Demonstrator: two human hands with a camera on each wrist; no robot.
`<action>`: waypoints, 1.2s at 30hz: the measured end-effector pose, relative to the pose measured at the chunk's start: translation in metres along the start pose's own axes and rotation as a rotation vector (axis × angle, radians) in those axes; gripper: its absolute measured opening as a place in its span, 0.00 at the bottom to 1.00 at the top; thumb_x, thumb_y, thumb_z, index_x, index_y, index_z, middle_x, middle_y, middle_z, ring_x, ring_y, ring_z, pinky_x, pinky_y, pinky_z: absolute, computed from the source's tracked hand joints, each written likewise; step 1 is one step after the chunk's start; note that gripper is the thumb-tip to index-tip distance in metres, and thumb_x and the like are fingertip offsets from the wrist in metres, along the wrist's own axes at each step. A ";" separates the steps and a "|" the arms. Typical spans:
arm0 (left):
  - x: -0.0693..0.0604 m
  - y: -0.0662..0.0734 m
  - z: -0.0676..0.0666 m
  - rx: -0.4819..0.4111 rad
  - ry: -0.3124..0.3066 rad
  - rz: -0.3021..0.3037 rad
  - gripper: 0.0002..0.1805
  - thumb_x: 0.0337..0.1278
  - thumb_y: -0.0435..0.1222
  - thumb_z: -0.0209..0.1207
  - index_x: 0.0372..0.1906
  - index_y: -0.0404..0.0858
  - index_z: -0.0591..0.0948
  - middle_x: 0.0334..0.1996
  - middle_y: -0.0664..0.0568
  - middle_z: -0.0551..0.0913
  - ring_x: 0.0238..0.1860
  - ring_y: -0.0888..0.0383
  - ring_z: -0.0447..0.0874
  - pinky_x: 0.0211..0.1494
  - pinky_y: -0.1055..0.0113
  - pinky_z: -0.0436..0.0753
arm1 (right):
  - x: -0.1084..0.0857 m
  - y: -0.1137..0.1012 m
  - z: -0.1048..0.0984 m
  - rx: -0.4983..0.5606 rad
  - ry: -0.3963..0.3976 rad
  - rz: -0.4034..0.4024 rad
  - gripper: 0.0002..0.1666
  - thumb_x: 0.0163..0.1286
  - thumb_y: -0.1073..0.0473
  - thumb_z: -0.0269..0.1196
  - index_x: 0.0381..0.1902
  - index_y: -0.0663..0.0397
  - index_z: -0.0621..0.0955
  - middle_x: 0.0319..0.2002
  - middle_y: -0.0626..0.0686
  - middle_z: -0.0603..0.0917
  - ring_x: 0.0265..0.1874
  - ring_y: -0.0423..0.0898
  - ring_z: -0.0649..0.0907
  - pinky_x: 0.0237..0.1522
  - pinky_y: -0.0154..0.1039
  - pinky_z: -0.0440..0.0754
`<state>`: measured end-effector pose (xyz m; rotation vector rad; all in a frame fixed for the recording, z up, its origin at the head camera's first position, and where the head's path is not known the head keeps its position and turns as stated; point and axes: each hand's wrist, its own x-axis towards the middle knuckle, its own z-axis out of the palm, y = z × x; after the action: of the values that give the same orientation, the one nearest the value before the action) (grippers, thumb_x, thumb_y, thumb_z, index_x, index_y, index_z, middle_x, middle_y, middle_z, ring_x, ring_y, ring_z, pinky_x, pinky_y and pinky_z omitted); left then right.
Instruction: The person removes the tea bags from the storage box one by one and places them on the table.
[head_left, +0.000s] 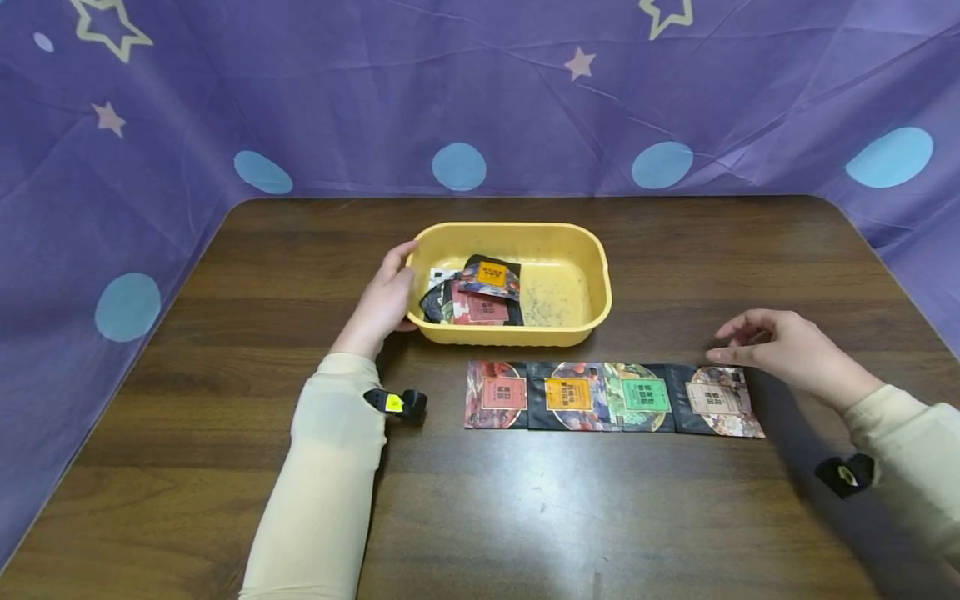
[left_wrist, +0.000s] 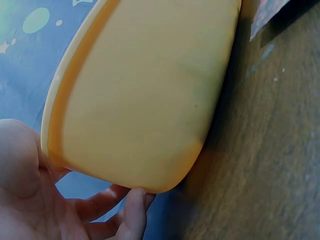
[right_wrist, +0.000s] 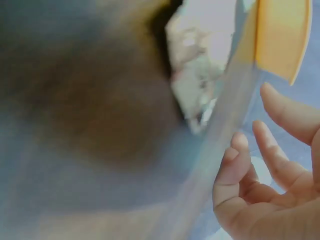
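My left hand [head_left: 382, 298] grips the left end of a yellow plastic bin [head_left: 517, 336]; in the left wrist view its fingers [left_wrist: 102, 202] curl against the end wall. Inside the bin, toward its left, lie several loose packets, one with an orange label [head_left: 491, 275] and one with a red label [head_left: 480, 307]. In front stretches a row of flat packets, labelled red [head_left: 504, 393], orange [head_left: 567, 395], green [head_left: 645, 396] and beige [head_left: 714, 398]. My right hand [head_left: 787, 350] hovers by the beige packet with loosely bent fingers, holding nothing.
The bin and the row stand on a brown wooden table [head_left: 315, 250]. A purple cloth [head_left: 360, 100] with stars and blue dots hangs behind it and at both sides. Each wrist wears a black strap.
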<state>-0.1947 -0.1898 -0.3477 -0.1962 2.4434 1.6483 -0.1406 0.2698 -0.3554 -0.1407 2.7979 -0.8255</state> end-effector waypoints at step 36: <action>0.003 -0.004 0.001 0.017 0.006 0.032 0.29 0.75 0.40 0.34 0.78 0.56 0.55 0.72 0.41 0.63 0.48 0.44 0.75 0.32 0.58 0.81 | 0.044 -0.120 0.012 0.261 0.169 -0.174 0.18 0.62 0.50 0.71 0.45 0.56 0.85 0.36 0.51 0.88 0.33 0.38 0.82 0.36 0.28 0.80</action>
<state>-0.1968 -0.1906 -0.3521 -0.1605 2.4773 1.6418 -0.1770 0.1565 -0.3080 -0.2858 2.8271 -1.2909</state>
